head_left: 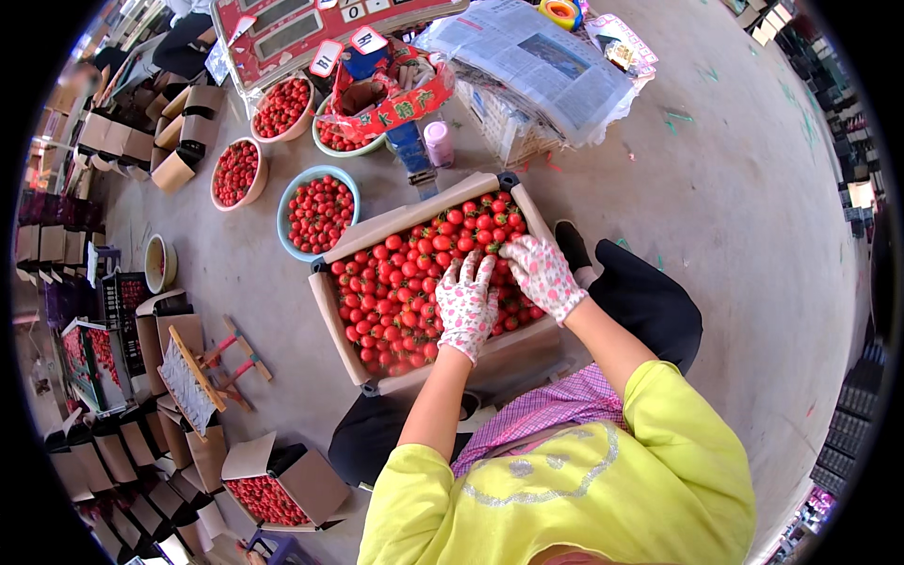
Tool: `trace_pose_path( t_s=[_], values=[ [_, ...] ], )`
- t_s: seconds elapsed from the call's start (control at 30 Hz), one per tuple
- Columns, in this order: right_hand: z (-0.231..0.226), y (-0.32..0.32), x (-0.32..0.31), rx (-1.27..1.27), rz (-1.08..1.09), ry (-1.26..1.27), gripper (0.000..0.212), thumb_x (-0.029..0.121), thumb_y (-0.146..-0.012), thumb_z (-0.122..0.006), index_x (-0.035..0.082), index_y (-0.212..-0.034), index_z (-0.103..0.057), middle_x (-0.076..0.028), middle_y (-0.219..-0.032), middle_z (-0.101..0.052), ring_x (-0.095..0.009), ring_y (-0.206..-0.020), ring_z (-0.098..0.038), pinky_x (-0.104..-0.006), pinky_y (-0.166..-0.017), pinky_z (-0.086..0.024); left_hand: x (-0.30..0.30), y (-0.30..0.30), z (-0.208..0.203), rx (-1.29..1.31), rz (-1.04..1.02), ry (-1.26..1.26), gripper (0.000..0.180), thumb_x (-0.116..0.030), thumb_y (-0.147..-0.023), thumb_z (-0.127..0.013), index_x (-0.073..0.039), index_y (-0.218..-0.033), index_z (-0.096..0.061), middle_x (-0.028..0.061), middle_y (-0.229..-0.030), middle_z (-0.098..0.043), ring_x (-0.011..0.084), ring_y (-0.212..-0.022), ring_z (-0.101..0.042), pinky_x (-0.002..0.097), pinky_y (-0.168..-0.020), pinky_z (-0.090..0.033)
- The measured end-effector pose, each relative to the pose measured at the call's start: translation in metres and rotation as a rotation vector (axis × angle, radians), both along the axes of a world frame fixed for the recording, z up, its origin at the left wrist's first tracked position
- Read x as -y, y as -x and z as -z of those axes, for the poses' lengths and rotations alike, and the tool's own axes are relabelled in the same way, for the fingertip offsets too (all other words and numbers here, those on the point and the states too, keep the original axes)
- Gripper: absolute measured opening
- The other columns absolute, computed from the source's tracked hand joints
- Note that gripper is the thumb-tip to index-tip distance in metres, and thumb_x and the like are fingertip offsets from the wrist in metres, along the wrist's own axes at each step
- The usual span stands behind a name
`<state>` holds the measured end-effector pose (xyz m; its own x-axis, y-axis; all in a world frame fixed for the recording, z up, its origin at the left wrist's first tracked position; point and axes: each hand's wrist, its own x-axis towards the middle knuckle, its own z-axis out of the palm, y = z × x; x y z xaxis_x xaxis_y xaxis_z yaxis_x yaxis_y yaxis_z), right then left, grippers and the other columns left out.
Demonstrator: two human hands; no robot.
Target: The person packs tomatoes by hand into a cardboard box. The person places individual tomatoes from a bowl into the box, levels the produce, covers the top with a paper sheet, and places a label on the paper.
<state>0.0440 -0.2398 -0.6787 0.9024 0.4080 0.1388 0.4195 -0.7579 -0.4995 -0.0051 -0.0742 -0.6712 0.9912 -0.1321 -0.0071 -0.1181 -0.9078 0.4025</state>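
A shallow cardboard box (325,306) full of red cherry tomatoes (386,297), some with green stems, sits before me. Both my hands wear white gloves with pink prints. My left hand (466,306) lies palm down on the tomatoes near the box's middle, its fingers spread and pointing away from me. My right hand (544,275) rests at the right side of the box. Its fingers bend loosely over the fruit, with the tips partly out of sight among the tomatoes. I see no tomato lifted by either hand.
Beyond the box stand a blue-rimmed basin (356,202) and other basins of tomatoes, a pink bottle (438,144), a scale (292,38) and a newspaper-covered basket (537,71). A folding stool (193,381) and a carton of tomatoes (320,485) stand at left.
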Motion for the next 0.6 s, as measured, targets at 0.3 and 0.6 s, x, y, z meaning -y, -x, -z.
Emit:
trace_pose_path(
  t_s=[0.3,0.6],
  values=[
    [0.0,-0.039,-0.019,-0.017,-0.162,0.322,0.018,0.019,-0.083,-0.062,0.016,-0.1,-0.067,-0.007,-0.1,-0.062,-0.026,-0.097,-0.06,-0.0429,-0.082,-0.049,-0.013,0.028,0.014,0.159,-0.059,0.126,0.035,-0.009,-0.076,-0.066,-0.011,-0.111,-0.063,0.0117,-0.122,-0.06,0.0358,-0.117,-0.051,0.0467,-0.096,-0.041],
    [-0.017,-0.023,0.002,-0.061,-0.033,-0.307,0.009,0.006,-0.075,-0.068,0.007,-0.084,-0.067,-0.01,-0.086,-0.063,-0.03,-0.088,-0.06,-0.0412,-0.077,-0.05,-0.034,0.057,0.0,0.242,-0.292,0.053,0.041,-0.014,-0.076,-0.068,-0.01,-0.116,-0.061,0.015,-0.129,-0.053,0.037,-0.118,-0.048,0.048,-0.098,-0.037]
  ],
)
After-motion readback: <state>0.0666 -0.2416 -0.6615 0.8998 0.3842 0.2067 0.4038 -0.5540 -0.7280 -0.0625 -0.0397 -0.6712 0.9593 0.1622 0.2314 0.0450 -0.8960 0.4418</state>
